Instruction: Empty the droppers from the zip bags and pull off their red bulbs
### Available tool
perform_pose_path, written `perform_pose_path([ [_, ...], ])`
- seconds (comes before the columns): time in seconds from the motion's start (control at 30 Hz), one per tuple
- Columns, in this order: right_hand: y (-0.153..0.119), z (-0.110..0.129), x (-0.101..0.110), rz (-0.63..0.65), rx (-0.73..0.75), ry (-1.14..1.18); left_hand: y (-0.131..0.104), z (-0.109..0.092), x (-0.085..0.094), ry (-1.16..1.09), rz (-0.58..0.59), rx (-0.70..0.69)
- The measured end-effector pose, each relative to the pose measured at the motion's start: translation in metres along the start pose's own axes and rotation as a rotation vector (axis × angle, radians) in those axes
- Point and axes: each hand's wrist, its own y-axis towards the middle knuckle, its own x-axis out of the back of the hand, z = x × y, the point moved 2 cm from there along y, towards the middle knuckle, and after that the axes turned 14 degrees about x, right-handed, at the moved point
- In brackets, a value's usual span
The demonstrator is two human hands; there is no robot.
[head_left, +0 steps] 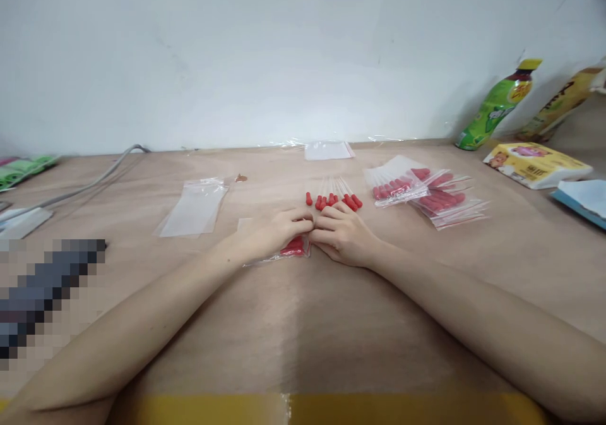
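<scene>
Head view, clear bag (269, 261): long axis left-right, red bulbs (292, 247) rightward
Left hand (284, 229): pinching the bag
Right hand (343, 235): curled at its edge, grip unclear

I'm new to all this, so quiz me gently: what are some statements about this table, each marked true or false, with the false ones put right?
1. The left hand is on a clear bag, close to the right hand. True.
2. The green bottle has a red cap. False: its cap is yellow.
3. Several red bulbs lie just beyond the hands. True.
4. The yellow pack lies to the left of both hands. False: it lies to their right.
5. A grey cable runs along the left side of the table. True.
6. The flat bag left of the hands is full of red. False: no red shows in it.
</scene>
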Motion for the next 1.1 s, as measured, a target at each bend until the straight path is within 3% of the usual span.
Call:
perform_pose_path([
  [0.1,0.001,0.000,0.000,-0.001,0.009,-0.019,0.001,0.001,-0.001,0.218,0.027,-0.081],
  [0.17,0.001,0.001,-0.001,0.011,0.023,-0.030,0.002,0.003,-0.001,0.250,0.013,-0.098],
  [0.5,0.001,0.000,-0.001,0.035,0.035,0.021,0.000,0.008,0.005,0.031,0.040,-0.048],
  [0.7,-0.003,0.000,0.006,0.011,-0.005,0.211,-0.004,0.019,0.013,-0.103,-0.045,0.032],
  [0.77,-0.004,0.001,0.007,-0.010,-0.091,0.338,-0.004,0.021,0.012,-0.121,-0.083,0.018],
  [0.9,-0.007,-0.003,0.000,-0.123,-0.432,0.607,-0.003,0.013,0.012,-0.104,-0.064,-0.019],
  [1.0,-0.006,-0.005,-0.011,-0.142,-0.591,0.728,-0.008,0.003,0.012,-0.129,0.035,0.072],
  [1.1,-0.003,-0.006,-0.016,-0.083,-0.637,0.744,-0.023,0.002,0.009,-0.165,0.080,0.217],
])
